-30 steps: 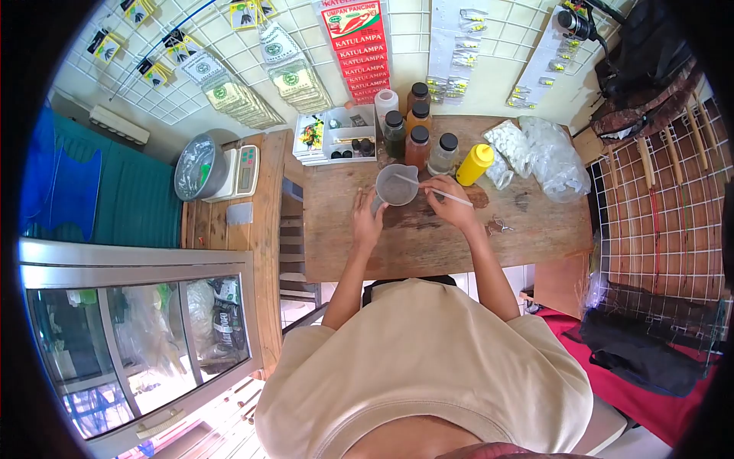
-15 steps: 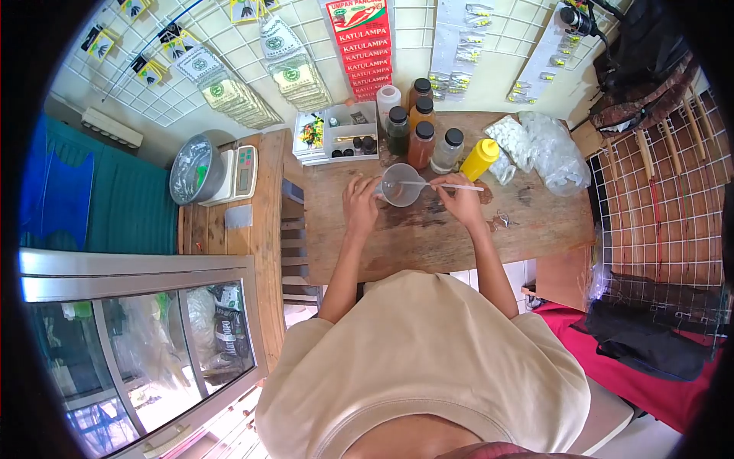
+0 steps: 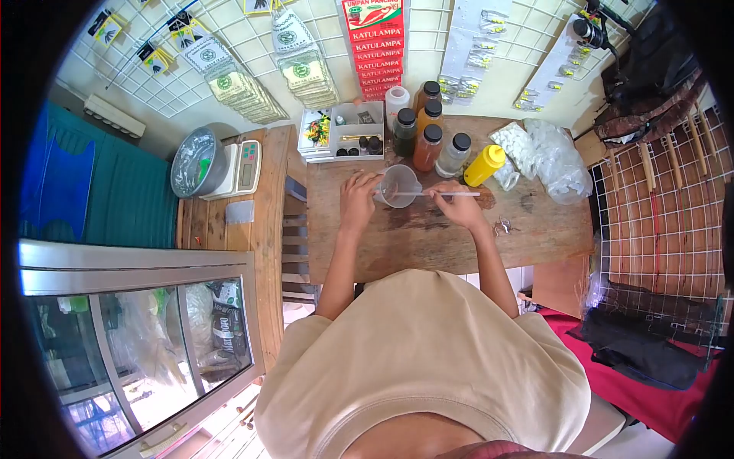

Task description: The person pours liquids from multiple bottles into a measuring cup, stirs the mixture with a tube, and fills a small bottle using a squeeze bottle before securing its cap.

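A translucent plastic cup (image 3: 401,177) stands on the wooden table in front of me. My left hand (image 3: 358,200) is closed on the cup's left side, fingertips at its rim. In my right hand (image 3: 457,208) a thin white stick (image 3: 465,194) is pinched between thumb and fingers. Its left end reaches into the cup, and the other end points right past my knuckles. What lies in the cup is hard to make out. Just behind it stand a bottle of reddish liquid (image 3: 427,150), a bottle of clear liquid (image 3: 453,159) and a yellow squeeze bottle (image 3: 483,167).
A white compartment tray (image 3: 344,157) sits behind my left hand. White plastic bags (image 3: 552,164) lie at the table's right rear. On the left bench are a digital scale (image 3: 243,172) and a metal bowl (image 3: 187,183). A glass-fronted cabinet (image 3: 252,306) stands at lower left.
The stick now lies nearly level across the cup's lower part, where before it slanted and sat higher. My right hand has dropped slightly toward me. The whole view has shifted a little.
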